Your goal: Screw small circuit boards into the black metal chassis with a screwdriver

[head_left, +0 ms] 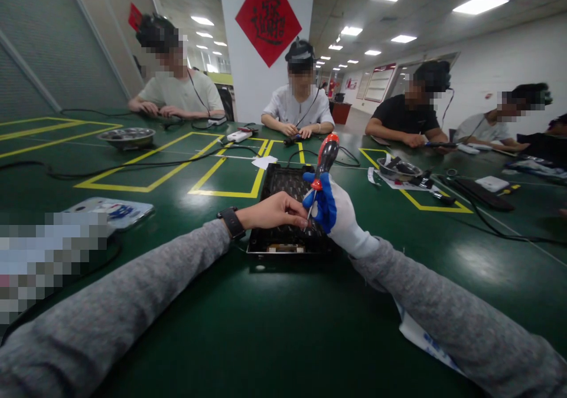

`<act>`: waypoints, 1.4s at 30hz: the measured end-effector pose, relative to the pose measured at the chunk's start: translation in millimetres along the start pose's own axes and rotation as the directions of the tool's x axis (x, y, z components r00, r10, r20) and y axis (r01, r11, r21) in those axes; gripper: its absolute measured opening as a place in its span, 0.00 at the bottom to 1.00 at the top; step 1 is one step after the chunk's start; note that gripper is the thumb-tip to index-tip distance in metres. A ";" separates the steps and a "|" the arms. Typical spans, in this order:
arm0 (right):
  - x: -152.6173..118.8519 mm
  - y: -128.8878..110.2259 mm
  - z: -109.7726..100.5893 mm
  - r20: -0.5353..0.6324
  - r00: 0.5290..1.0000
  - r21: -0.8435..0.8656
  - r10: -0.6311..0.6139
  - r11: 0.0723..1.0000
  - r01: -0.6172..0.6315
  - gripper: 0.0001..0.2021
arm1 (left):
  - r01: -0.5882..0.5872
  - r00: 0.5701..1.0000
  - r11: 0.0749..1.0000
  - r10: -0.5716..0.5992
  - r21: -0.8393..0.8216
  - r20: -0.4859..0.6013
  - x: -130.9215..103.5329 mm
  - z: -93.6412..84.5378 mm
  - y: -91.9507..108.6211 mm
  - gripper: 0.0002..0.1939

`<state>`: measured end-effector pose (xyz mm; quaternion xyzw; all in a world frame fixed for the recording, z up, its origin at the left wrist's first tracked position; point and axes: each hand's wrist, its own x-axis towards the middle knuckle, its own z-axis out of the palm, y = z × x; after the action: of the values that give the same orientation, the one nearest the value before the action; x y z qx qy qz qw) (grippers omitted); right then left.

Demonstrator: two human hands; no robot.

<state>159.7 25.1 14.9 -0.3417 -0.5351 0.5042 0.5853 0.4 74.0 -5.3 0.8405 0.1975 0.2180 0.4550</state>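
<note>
A black open device casing [283, 179] lies on the green table in front of me. My right hand [334, 209], in a white glove with blue fingertips, is wrapped round a red and black screwdriver [326, 156]. The screwdriver is nearly upright, its shaft pointing down into the casing. Bare and with a black watch at the wrist, my left hand [279, 212] rests over the casing, its thumb and fingertips pinched beside the screwdriver's tip. Whatever is between those fingertips is too small to make out.
The green table [248, 327] has yellow tape outlines. A metal bowl [128, 137] is at the back left, another bowl [398, 169] with parts at the right. A phone [128, 212] lies left. Black cables cross the table. Several people sit across it.
</note>
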 end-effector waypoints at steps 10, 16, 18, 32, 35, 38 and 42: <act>4.3 12.1 -1.6 -0.006 1.000 0.058 -0.005 0.998 0.005 0.20 | -0.042 0.997 0.993 0.049 0.113 -0.063 -1.6 1.5 -0.5 0.13; 1.8 7.5 -2.2 0.032 0.999 0.055 -0.001 0.998 0.000 0.19 | -0.110 0.994 0.985 0.112 0.135 -0.009 -4.4 2.9 5.2 0.11; 1.5 7.4 -2.5 0.025 1.000 0.054 -0.019 0.998 0.018 0.18 | -0.099 0.992 0.981 0.110 0.167 -0.056 -4.7 3.8 5.9 0.12; 5.4 16.2 -2.8 0.018 0.998 0.129 -0.062 0.990 0.059 0.18 | -0.021 0.995 0.993 0.033 0.117 -0.097 -4.5 3.0 3.3 0.15; 3.6 12.4 -2.3 0.010 0.999 0.103 -0.049 0.994 0.047 0.18 | -0.043 0.997 0.990 0.051 0.135 -0.054 -4.6 3.3 4.2 0.13; 0.8 6.9 -1.9 0.011 1.000 0.041 -0.021 0.999 0.020 0.19 | -0.104 0.994 0.981 0.109 0.161 -0.024 -4.7 3.3 5.2 0.12; 0.8 6.6 -2.0 0.036 0.999 0.031 -0.027 0.999 0.026 0.18 | -0.118 0.992 0.977 0.122 0.179 -0.014 -4.5 3.3 6.2 0.12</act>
<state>160.1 27.8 8.5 -0.3162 -0.5424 0.5108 0.5873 -0.7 66.2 -2.5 0.8853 0.1706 0.2371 0.3618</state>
